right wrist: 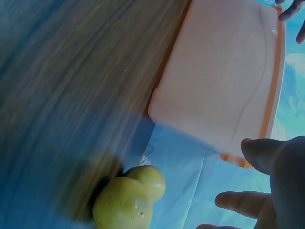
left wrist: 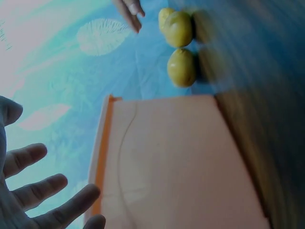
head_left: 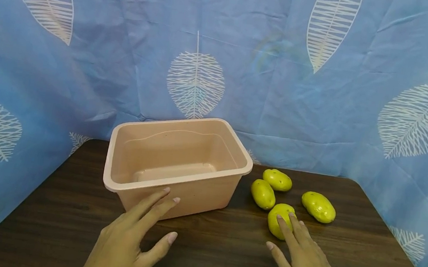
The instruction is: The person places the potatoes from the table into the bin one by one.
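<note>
A beige plastic bin (head_left: 202, 196) stands upright on the table, its open top showing a bare inside. My left hand (head_left: 126, 241) hovers in front of it with fingers spread, the fingertips overlapping the bin's front wall in the head view. To the right of the bin lie several shiny yellow potatoes. The nearest potato (head_left: 275, 225) is partly covered by the fingers of my right hand (head_left: 306, 260), which are extended and hold nothing. Behind it are a second potato (head_left: 263, 194) and a third potato (head_left: 277, 180), close together; another potato (head_left: 318, 207) lies apart on the right.
The dark wood-grain table (head_left: 218, 259) has rounded back corners. Behind and beside it hangs a blue cloth (head_left: 251, 93) printed with white leaves, close to the table's back edge and the bin.
</note>
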Demonstrator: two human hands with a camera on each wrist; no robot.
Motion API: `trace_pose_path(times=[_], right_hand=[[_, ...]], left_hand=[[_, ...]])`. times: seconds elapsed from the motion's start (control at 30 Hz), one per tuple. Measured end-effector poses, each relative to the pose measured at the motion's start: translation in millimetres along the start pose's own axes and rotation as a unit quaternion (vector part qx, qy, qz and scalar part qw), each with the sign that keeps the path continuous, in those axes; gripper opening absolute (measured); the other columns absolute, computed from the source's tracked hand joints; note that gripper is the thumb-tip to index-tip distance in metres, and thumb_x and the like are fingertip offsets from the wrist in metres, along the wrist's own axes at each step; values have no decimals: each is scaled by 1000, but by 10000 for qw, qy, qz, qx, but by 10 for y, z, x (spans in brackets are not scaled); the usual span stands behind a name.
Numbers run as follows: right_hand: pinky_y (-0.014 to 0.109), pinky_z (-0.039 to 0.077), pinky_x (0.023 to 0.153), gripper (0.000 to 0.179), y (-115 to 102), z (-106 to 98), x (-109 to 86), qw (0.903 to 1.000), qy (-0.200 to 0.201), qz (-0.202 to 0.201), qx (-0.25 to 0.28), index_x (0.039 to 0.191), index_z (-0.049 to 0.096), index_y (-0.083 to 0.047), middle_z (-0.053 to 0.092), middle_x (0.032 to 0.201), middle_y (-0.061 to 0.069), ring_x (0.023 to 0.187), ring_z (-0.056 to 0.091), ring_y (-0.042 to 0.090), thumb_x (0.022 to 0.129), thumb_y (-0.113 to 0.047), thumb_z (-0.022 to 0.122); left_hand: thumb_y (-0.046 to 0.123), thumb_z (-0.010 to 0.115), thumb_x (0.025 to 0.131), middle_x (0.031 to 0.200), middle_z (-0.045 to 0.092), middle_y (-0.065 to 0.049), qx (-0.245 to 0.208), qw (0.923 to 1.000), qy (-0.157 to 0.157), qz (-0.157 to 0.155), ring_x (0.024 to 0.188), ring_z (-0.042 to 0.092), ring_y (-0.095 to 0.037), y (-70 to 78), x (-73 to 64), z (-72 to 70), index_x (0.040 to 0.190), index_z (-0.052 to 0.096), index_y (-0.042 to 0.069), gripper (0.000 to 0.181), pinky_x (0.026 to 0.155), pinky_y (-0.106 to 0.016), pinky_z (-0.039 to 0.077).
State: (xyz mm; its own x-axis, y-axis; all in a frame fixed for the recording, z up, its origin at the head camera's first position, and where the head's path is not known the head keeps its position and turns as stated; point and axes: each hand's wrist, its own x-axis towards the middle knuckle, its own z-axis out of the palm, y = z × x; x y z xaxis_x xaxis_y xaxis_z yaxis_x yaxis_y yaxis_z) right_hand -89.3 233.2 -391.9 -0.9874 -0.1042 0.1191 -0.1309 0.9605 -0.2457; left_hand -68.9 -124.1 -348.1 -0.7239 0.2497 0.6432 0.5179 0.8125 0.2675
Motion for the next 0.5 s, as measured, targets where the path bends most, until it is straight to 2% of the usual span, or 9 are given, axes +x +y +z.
trace_pose_path(times=[0.1,0.17,0.4,0.5], right_hand=[[82,37,103,73,20,-10,20,10000,26,-21,-24,163,36,-11,29,169,25,146,36,59,106,-54,53],[82,38,103,72,29,-19,36,9999,79,-68,-10,162,37,-11,30,168,25,145,37,59,106,-53,53],[80,42,99,71,88,-67,97,9993,276,-259,-66,160,40,-8,34,166,28,141,42,60,105,-50,58],[79,43,99,71,128,-93,130,9987,350,-340,-123,160,41,-8,34,165,29,140,44,60,105,-48,60]], left_hand=[[35,83,88,156,55,10,-57,9998,-55,-209,105,74,-19,-18,27,-79,151,52,40,70,67,-38,60],[33,85,87,154,56,10,-111,9995,2,-284,110,74,-20,-39,45,-129,149,55,40,70,68,-40,61],[24,89,81,151,58,8,-81,9982,572,-137,108,74,-22,-184,113,-306,143,63,34,68,64,-41,58],[19,89,80,151,58,6,-88,9974,656,-273,117,70,-26,-270,130,-371,143,63,34,70,72,-50,60]])
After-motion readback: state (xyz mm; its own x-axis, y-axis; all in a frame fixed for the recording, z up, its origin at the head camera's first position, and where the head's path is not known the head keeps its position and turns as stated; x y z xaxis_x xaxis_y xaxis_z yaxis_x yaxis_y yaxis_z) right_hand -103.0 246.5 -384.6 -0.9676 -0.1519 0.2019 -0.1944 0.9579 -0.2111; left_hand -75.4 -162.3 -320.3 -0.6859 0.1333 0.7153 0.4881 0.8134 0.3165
